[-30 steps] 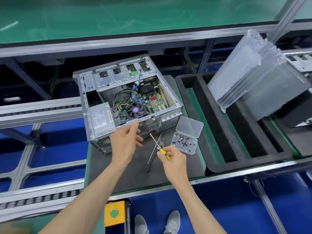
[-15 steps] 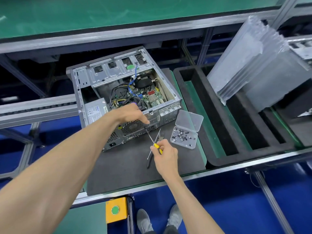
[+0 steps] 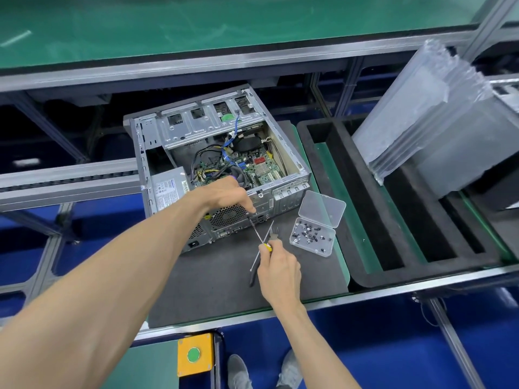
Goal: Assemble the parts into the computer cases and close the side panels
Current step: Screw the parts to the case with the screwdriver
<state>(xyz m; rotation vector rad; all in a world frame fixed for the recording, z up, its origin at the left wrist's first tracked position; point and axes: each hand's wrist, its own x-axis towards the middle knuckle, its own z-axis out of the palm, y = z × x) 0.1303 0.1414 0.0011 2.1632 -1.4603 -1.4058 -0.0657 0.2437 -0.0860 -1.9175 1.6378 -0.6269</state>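
Gripping yellow-handled screwdriver [image 3: 259,237], right hand [image 3: 278,272] aims tip at rear of open computer case [image 3: 222,169] on worktop [image 3: 213,287]; left hand [image 3: 227,193] fingers pinched at tip, contents unclear.

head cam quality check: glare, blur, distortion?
Head view: wide-angle bends the conveyor rails; glare streaks on the stacked plastic sleeves; left forearm near the lens is soft; computer case and screw box are sharp, evenly lit.
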